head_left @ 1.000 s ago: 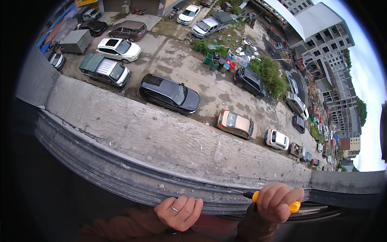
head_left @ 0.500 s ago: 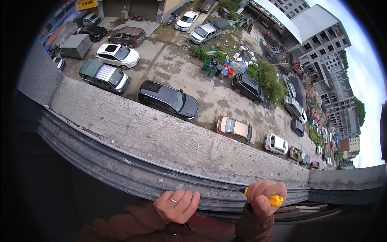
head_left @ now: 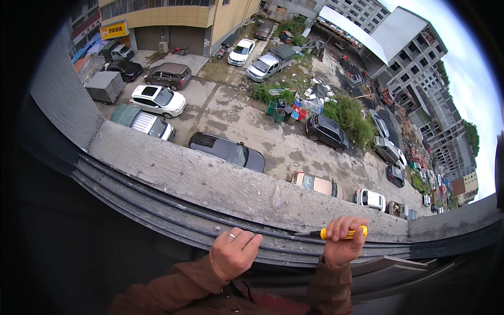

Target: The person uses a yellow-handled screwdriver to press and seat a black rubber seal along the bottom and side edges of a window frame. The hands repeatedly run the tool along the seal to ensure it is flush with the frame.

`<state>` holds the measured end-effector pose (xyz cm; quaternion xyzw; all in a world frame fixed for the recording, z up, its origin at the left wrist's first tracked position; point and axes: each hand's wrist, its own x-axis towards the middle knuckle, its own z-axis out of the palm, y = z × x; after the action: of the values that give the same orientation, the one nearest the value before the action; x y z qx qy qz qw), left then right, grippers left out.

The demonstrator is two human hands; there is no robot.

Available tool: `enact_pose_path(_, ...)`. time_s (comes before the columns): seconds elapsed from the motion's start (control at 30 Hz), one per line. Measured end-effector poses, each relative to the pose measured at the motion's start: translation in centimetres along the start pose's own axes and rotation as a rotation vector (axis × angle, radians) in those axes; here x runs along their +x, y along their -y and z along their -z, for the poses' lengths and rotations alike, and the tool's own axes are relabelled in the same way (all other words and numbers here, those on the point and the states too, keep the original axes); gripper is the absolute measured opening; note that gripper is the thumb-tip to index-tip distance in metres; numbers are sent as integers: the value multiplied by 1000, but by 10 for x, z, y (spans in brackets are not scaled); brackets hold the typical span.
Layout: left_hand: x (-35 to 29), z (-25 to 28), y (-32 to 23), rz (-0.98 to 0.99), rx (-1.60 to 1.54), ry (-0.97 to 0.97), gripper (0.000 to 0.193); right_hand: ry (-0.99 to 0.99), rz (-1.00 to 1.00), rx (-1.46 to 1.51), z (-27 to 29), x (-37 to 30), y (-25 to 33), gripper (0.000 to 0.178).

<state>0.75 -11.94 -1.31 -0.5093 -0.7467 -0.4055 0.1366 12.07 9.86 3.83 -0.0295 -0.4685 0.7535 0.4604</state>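
The left hand (head_left: 232,255) rests on the dark metal window track (head_left: 173,223), knuckles up, a ring on one finger. Its fingers (head_left: 247,239) are bent and lie close together, tips on the grooved rails; they pinch nothing, and the pose reads as a brace that steadies the body against the sill. The brown sleeve (head_left: 173,291) runs back from the wrist toward the lower edge, forearm angled inward.

Beyond those fingertips lies the rough concrete ledge (head_left: 210,181), and past it, far below, a yard of parked cars (head_left: 227,150).

To the right, the right hand (head_left: 344,242) is curled in a fist round the yellow-handled screwdriver (head_left: 341,233). Its fingers (head_left: 340,227) wrap over the handle from above, pressed side by side, with yellow showing at both ends of the grip. The tool lies nearly level along the track, its dark shaft pointing left out of the fist toward the left hand, the tip close to the rail where it meets the concrete; whether the tip touches cannot be told. Held flat like this, it seems aimed into the groove and not down at it. The wrist is bent, forearm rising steeply from below. Under that hand a loose dark frame strip (head_left: 399,262) slants away.
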Motion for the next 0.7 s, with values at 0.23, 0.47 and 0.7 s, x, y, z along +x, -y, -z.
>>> enact_pose_path(0.23,11,-8,-6,-21,-20,93,22,-186,-447,-802,47,-12,62,15)
enact_pose_path(0.47,20,-21,-12,-1,54,227,18,24,-859,-965,66,12,84,19)
enact_pose_path(0.7,20,-25,-13,13,50,213,16,500,-735,-1484,60,20,69,34)
